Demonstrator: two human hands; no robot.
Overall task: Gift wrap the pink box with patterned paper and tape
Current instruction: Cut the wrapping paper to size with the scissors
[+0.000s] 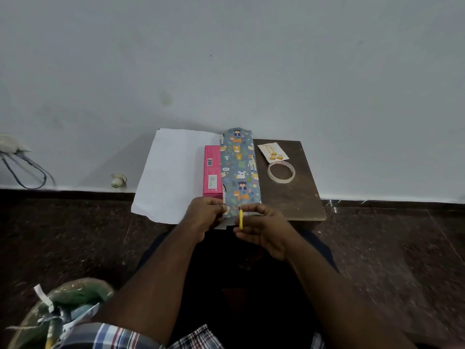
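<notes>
Right hand (264, 233) pinching a yellow tool (241, 219) at the paper's (239, 170) near edge; left hand (203, 217) just beside it, fingers curled on that edge; pink box (212, 170) beyond the left hand, paper folded over it; tape (281, 172) and card (272, 150) farther right on the table (297, 197).

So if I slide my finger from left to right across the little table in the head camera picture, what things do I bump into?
White paper → pink box → animal-patterned paper folded over the box → gold-decorated card and, nearer than it, the tape roll.
</notes>
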